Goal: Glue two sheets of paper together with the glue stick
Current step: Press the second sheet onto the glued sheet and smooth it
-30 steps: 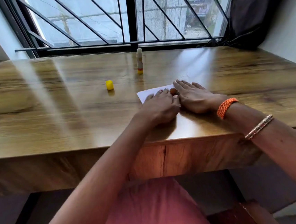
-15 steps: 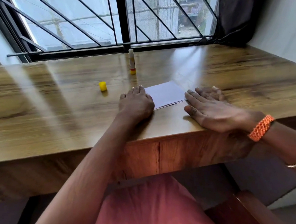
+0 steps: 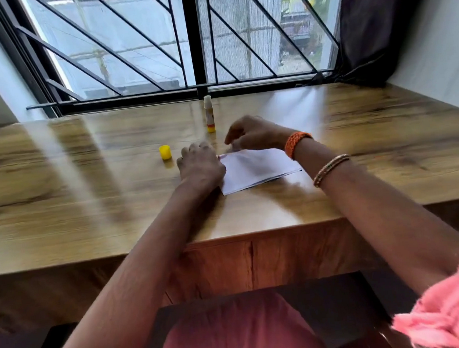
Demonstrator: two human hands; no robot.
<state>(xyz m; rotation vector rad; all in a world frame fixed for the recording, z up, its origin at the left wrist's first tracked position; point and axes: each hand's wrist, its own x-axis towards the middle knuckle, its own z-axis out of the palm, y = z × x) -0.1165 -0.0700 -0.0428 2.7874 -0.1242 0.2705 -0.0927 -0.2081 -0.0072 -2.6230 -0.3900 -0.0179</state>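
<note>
My left hand (image 3: 200,166) knuckles-up, fingers curled, pressing left edge of white paper sheets (image 3: 256,169) flat on wooden table (image 3: 84,193). My right hand (image 3: 255,132) at far edge of paper, fingertips pinched together; contact blurred. Paper's long axis runs left-right. Glue stick (image 3: 209,114) upright just beyond, uncapped. Yellow cap (image 3: 165,152) left of hand.

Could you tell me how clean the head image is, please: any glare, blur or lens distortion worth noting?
Head view: daylight from the window throws pale glare streaks across the table; the right hand is motion-blurred at the paper, the left hand slightly less so; the glue stick and cap read clearly; wide-angle bending curves the table edge and window frame.
</note>
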